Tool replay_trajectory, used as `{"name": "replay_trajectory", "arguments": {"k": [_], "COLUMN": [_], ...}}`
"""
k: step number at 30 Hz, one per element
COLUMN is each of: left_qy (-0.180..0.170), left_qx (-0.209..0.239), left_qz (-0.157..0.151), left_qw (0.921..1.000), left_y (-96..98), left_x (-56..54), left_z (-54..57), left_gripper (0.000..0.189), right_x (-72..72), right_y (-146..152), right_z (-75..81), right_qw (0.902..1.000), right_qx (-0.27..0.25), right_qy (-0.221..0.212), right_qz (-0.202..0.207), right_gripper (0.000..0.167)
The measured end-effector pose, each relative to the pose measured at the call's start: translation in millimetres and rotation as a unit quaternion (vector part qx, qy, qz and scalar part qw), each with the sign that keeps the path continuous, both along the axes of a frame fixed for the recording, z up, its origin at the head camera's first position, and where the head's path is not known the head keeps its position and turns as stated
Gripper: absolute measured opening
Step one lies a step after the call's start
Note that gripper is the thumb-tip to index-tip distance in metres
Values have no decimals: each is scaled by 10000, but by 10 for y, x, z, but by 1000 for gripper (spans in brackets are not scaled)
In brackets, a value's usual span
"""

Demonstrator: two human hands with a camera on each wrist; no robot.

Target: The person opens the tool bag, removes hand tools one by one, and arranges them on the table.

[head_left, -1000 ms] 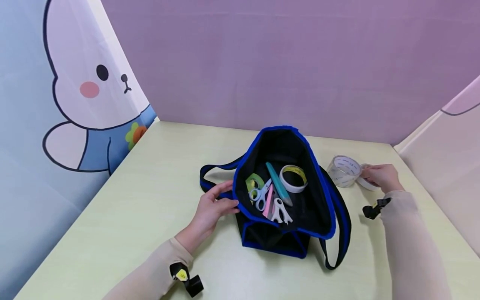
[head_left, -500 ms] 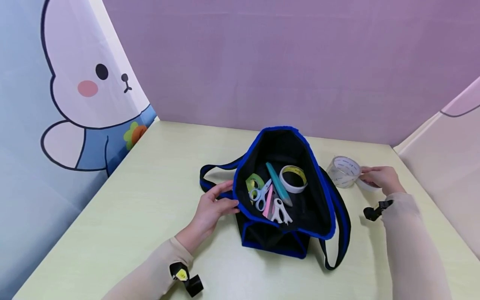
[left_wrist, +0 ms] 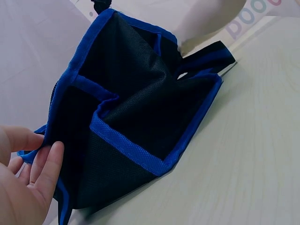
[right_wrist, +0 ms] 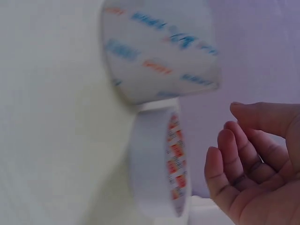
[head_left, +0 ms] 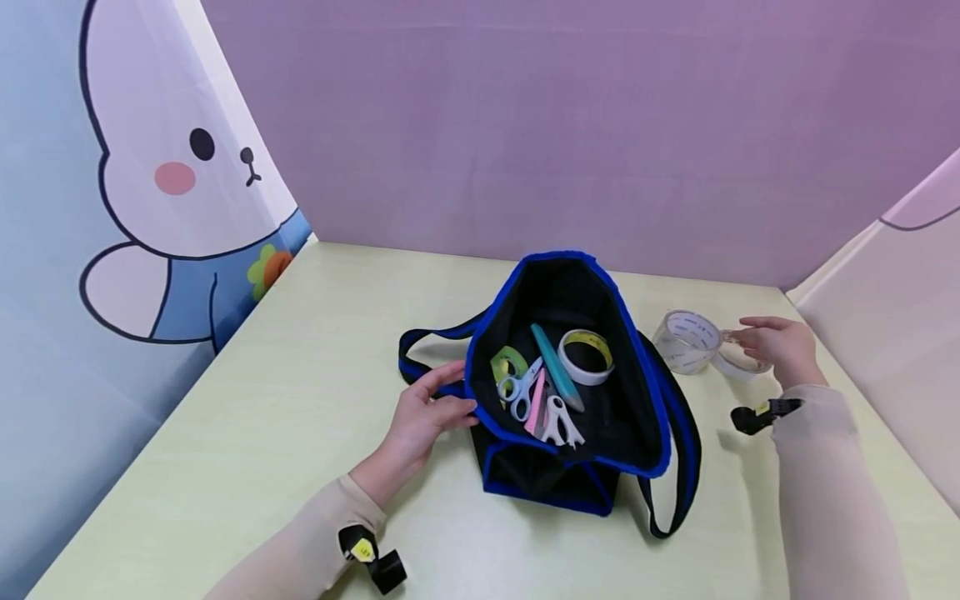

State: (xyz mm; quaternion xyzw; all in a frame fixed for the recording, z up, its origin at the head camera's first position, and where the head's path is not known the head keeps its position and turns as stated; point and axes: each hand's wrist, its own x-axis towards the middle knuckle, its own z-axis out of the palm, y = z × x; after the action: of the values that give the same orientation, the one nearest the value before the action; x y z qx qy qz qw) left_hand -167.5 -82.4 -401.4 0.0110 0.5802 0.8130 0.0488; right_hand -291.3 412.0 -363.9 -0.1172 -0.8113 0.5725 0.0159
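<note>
A black bag with a blue rim (head_left: 570,256) stands in the middle of the table, its mouth tilted towards me. My left hand (head_left: 420,417) pinches the left edge of the rim between thumb and fingers; the left wrist view shows the bag's pocketed side (left_wrist: 140,70). At the right, my right hand (head_left: 783,346) hovers beside a white tape roll (right_wrist: 152,161) with a red-and-white printed core. In the right wrist view its fingers (right_wrist: 227,145) are loosely bent, apart from the roll, and hold nothing. Touching that roll is a wide clear tape roll (head_left: 678,358).
In the bag lie a white tape roll (head_left: 587,378), light blue scissors (head_left: 521,406), white-handled scissors (head_left: 557,421), a teal slim tool (head_left: 555,362), a pink one (head_left: 536,404) and a green item (head_left: 512,360). Straps (head_left: 686,450) spread on both sides. A purple backdrop (head_left: 570,142) stands behind.
My right hand has let go of the white tape roll and drawn back a little to the right, so more of the roll shows. My left hand and the bag have not moved.
</note>
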Motion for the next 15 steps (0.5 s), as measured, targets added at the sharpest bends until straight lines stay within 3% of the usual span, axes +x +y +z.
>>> {"name": "replay_trajectory", "arguments": {"k": [2, 5, 15], "left_qy": [20, 40, 72], "left_qx": [3, 19, 37], "left_qz": [5, 21, 39], "left_qw": [10000, 10000, 10000], "left_y": [1, -1, 3], "left_x": [1, -1, -4], "left_z": [2, -2, -17], "left_gripper": [55, 55, 56], "right_x": [13, 23, 13], "right_y": [-20, -77, -421], "right_z": [67, 163, 465], "right_qw": [9983, 9931, 9897], "right_qx": [-531, -1061, -1065], "right_qy": [226, 501, 910], "right_qz": [-57, 43, 305], "right_gripper": [35, 40, 31]}}
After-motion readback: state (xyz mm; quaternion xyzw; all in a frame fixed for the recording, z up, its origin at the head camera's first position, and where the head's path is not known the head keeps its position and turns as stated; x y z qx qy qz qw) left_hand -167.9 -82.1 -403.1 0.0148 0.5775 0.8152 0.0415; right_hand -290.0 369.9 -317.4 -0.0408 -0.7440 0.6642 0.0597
